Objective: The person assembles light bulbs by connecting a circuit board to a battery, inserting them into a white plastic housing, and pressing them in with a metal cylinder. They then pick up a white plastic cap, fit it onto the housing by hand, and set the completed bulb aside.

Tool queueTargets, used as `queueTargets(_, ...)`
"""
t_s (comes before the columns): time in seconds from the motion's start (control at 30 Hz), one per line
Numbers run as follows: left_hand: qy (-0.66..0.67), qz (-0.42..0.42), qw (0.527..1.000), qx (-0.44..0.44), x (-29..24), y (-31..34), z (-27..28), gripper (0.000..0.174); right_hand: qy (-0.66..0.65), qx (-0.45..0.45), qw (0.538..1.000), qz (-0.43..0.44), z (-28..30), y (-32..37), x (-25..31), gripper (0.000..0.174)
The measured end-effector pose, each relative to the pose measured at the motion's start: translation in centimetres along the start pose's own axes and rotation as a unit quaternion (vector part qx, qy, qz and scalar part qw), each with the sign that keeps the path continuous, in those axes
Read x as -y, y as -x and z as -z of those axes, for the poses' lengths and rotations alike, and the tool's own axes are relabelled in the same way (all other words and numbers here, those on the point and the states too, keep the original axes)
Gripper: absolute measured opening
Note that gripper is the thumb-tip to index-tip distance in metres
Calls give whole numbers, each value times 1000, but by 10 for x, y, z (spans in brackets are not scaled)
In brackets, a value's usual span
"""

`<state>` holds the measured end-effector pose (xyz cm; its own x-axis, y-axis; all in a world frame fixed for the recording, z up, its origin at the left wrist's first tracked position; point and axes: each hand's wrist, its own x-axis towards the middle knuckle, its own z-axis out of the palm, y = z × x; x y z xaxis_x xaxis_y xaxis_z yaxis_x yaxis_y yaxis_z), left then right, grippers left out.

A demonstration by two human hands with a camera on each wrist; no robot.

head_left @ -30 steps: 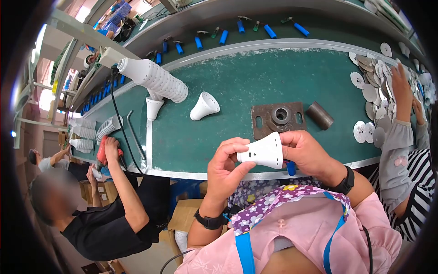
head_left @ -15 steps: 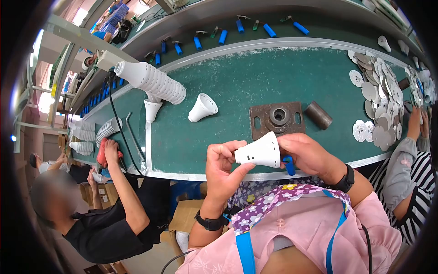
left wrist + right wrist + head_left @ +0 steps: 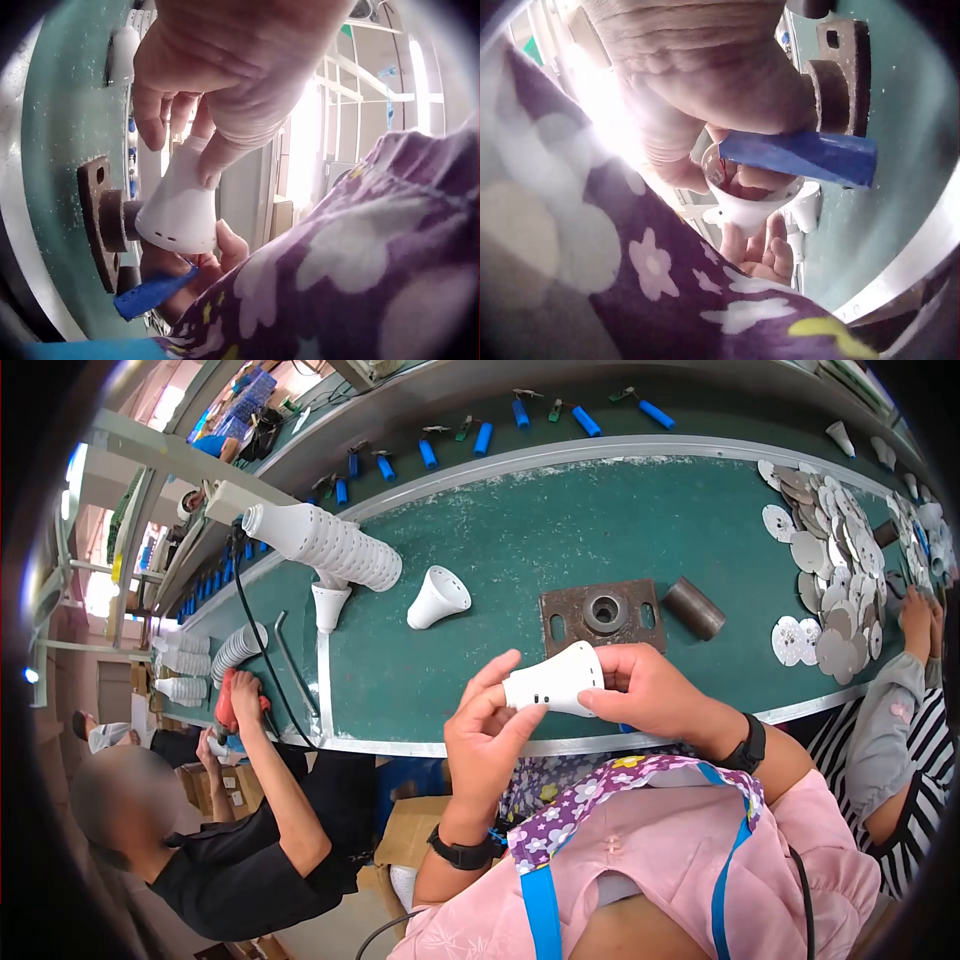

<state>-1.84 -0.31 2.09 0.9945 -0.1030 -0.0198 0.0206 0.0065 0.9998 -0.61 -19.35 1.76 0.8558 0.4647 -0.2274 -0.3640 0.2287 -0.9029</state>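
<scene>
A white cone-shaped plastic lamp housing (image 3: 555, 680) is held between both hands above the bench's front edge, its wide mouth toward the right. My left hand (image 3: 485, 735) pinches the narrow end between thumb and fingers, one finger raised away. My right hand (image 3: 655, 690) grips the wide rim, thumb outside; in the right wrist view a finger reaches into the mouth. Beside that hand hangs a blue-wrapped cylinder (image 3: 802, 157), with a thin red wire showing at the mouth. Just behind the housing sits a rusty steel plate with a round collar (image 3: 603, 616).
A metal tube (image 3: 694, 608) lies right of the plate. Another white housing (image 3: 438, 598) and a long nested stack (image 3: 335, 545) stand to the left. Silvery discs (image 3: 835, 560) pile at the right. Blue cylinders (image 3: 483, 439) line the back shelf. People work at both sides.
The housing shifted slightly left with both hands, and a left finger lifted off. The blue cylinder became mostly hidden in the head view. The right neighbour's hands drew back from the discs.
</scene>
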Motion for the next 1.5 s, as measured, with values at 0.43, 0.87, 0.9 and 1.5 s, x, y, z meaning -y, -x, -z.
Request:
queueTargets(0.43,121,51,991,15,24,-11,2,24,513,-66,798,309,23,10,-2,15)
queueTargets(0.87,299,105,947,45,19,-19,-14,33,721,-132,598,326,5,27,41,18)
queueTargets(0.9,306,102,945,55,19,-20,-16,30,696,-134,609,356,5,25,39,19)
queueTargets(1.5,404,182,893,72,29,-28,-25,18,521,-88,787,317,28,0,45,22)
